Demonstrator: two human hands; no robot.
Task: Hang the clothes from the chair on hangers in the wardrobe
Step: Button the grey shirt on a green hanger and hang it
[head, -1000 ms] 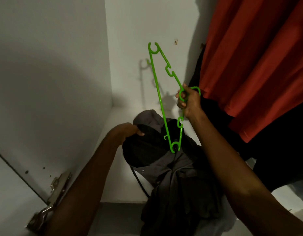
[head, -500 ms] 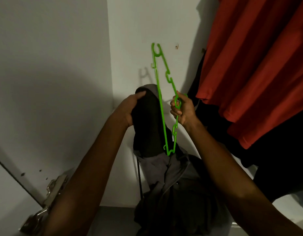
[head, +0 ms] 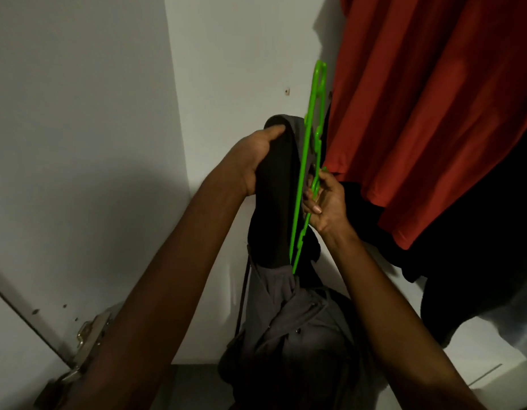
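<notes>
Legible text, labels, brands, numbers, signs: none.
No print or marking can be read on the green hanger [head: 308, 161], the grey garment [head: 289, 329], the red garment [head: 419, 113] or the white wardrobe wall [head: 78, 143].

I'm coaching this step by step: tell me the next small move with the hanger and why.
Probably slide the green hanger further down inside the dark garment. The right hand grips the hanger, whose lower end sits at the cloth, while the left hand holds the garment up beside it.
</notes>
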